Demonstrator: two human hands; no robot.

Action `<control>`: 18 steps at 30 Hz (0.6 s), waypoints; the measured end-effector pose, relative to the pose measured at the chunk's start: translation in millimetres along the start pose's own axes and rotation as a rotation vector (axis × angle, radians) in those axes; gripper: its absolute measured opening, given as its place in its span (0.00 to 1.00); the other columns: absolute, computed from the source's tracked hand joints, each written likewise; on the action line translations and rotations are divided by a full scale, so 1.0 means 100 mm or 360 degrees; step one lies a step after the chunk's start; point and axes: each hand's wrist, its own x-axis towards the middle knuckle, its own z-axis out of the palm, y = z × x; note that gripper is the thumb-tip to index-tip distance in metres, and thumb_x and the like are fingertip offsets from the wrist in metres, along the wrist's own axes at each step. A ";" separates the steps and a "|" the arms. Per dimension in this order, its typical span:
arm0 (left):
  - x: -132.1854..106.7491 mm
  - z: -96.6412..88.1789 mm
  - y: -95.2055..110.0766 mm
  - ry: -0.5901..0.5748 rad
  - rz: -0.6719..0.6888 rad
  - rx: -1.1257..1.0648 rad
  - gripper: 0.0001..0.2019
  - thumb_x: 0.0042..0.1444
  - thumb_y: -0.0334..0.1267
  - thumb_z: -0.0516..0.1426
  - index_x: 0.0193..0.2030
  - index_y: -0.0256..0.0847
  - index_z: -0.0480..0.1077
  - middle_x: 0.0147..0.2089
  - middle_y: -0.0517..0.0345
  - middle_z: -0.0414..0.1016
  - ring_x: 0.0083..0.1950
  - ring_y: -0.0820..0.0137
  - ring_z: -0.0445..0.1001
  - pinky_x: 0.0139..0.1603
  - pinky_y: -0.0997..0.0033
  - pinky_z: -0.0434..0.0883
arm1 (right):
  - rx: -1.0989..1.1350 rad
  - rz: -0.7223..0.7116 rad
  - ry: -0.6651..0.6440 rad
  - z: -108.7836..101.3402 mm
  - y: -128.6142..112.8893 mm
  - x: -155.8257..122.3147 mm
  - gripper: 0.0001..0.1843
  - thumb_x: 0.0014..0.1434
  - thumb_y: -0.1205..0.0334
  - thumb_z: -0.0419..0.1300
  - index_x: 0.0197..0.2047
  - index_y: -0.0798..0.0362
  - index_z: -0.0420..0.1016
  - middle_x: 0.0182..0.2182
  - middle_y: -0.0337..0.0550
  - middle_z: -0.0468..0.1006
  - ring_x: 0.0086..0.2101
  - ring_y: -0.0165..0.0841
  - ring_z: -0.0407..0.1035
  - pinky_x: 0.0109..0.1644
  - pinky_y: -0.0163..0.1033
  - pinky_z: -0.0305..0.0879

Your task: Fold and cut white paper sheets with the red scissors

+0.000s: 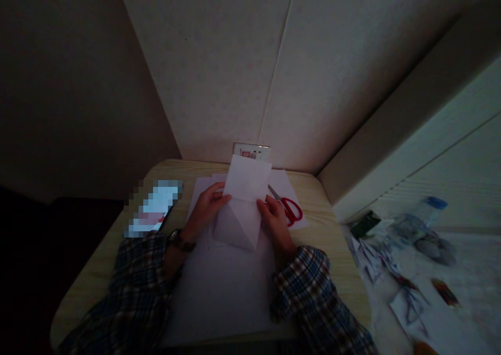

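A folded white paper [245,201] stands partly lifted off a larger white sheet [223,287] on the small wooden table [332,240]. My left hand [205,209] pinches the paper's left edge, fingers closed on it. My right hand [276,222] grips the right edge the same way. The paper's upper flap rises toward the wall while its lower part shows a diagonal crease. Both arms wear plaid sleeves, and a watch sits on my left wrist.
Red-handled scissors [287,206] lie just right of my right hand. A blurred-out object [154,209] rests at the table's left. A wall socket [251,151] sits behind the table. Paper scraps [391,271] and a plastic bottle [425,214] litter the surface to the right.
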 end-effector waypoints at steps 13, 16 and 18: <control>0.03 -0.02 -0.05 -0.0062 0.0047 -0.0010 0.19 0.46 0.41 0.60 0.45 0.38 0.67 0.35 0.55 0.79 0.37 0.66 0.77 0.35 0.71 0.72 | 0.0019 0.0057 -0.0011 0.00 -0.01 -0.01 0.14 0.55 0.51 0.53 0.28 0.53 0.66 0.22 0.36 0.67 0.24 0.30 0.62 0.23 0.32 0.55; 0.03 -0.02 -0.06 -0.0050 0.0053 -0.0012 0.19 0.46 0.41 0.60 0.45 0.38 0.67 0.35 0.55 0.79 0.38 0.65 0.77 0.36 0.71 0.72 | 0.0021 0.0050 -0.0020 0.00 -0.03 -0.02 0.13 0.56 0.52 0.53 0.29 0.54 0.67 0.23 0.37 0.68 0.24 0.30 0.63 0.24 0.32 0.57; 0.02 -0.01 -0.05 -0.0033 0.0050 -0.0008 0.19 0.46 0.42 0.60 0.45 0.38 0.67 0.36 0.55 0.79 0.38 0.64 0.77 0.36 0.70 0.73 | 0.0006 0.0038 -0.0012 -0.01 -0.04 -0.02 0.13 0.56 0.52 0.52 0.29 0.54 0.67 0.23 0.37 0.68 0.25 0.30 0.63 0.25 0.32 0.57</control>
